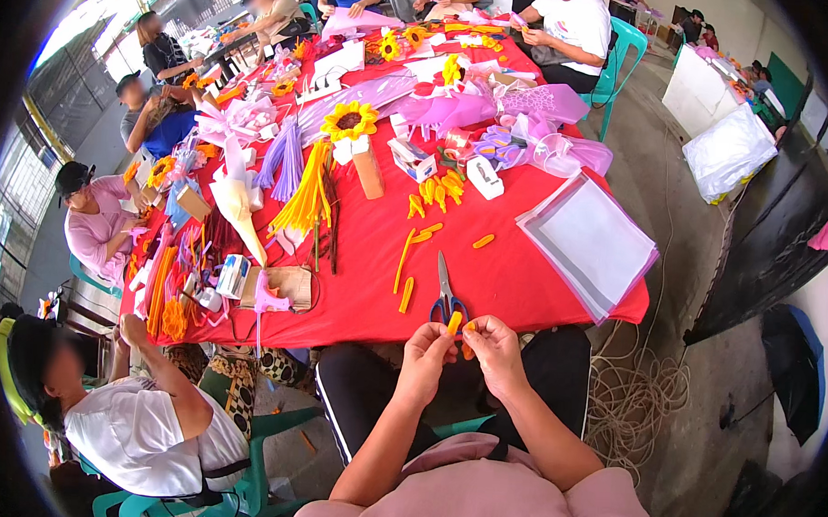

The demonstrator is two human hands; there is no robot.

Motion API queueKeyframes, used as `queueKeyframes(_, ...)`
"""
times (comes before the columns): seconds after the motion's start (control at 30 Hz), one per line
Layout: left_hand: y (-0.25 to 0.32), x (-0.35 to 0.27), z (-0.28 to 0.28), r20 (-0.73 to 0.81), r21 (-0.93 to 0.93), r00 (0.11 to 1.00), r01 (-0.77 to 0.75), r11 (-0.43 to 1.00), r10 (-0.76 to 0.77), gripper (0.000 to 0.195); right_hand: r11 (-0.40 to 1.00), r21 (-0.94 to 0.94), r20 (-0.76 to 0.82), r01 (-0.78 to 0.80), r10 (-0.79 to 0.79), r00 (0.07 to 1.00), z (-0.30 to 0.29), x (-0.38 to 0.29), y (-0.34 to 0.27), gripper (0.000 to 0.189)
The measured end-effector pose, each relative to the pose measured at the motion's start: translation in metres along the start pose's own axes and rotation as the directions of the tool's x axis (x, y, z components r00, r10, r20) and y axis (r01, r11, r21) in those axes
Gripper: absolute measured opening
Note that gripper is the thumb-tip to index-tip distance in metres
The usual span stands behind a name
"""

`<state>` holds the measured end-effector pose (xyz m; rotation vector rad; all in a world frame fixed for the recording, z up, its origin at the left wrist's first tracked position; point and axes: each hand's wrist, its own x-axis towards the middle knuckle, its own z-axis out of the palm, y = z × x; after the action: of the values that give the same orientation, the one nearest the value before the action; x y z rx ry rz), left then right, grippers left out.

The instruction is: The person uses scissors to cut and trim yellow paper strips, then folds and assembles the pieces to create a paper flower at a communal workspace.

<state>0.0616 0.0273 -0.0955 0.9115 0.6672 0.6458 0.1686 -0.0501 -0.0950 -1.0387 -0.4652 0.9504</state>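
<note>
My left hand (427, 349) pinches a bent yellow-orange chenille stem (455, 323) between thumb and fingers, just past the table's near edge. Close beside it, my right hand (494, 349) holds an orange chenille piece (467, 349), partly hidden by the fingers. Scissors with blue handles (444, 277) lie right beyond both hands, blades pointing away. On the red cloth ahead are several folded yellow chenille pieces (406, 295), one straighter stem (403, 260) and a small pile of yellow chenille shapes (441, 189).
Wrapping sheets (588, 242) lie at the right. To the left are a pink glue gun (269, 295) on a wooden board (302, 288), a bundle of yellow stems (309, 198) and a sunflower (349, 120) on a cardboard block. A co-worker (143, 420) sits at the left; coiled rope (636, 400) lies on the floor.
</note>
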Motion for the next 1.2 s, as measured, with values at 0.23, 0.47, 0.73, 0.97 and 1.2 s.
queueKeyframes(0.23,0.032,-0.021,-0.001,-0.018,0.017,0.989,-0.148,0.989,0.149,0.004,0.998,0.004,0.038,0.065,-0.065,0.997,0.011,-0.016,-0.027,0.007)
queueKeyframes(0.47,0.049,-0.043,0.008,0.036,-0.063,0.99,-0.135,0.989,0.137,0.01,0.987,0.15,0.09,0.064,-0.078,0.993,0.01,-0.029,-0.053,0.009)
queueKeyframes(0.73,0.067,-0.071,0.02,0.154,0.235,0.967,-0.236,0.943,0.203,0.012,0.96,-0.219,0.174,0.173,-0.136,0.975,0.028,-0.057,-0.076,0.005)
queueKeyframes(0.97,0.075,-0.084,0.037,0.122,0.031,0.952,-0.287,0.957,0.282,0.009,0.966,-0.185,0.181,0.178,-0.144,0.973,0.035,-0.071,-0.076,0.008)
queueKeyframes(1.2,0.072,-0.082,0.037,0.113,-0.046,0.953,-0.277,0.96,0.28,0.01,0.999,-0.023,0.158,0.04,-0.036,0.987,0.036,-0.074,-0.073,0.009)
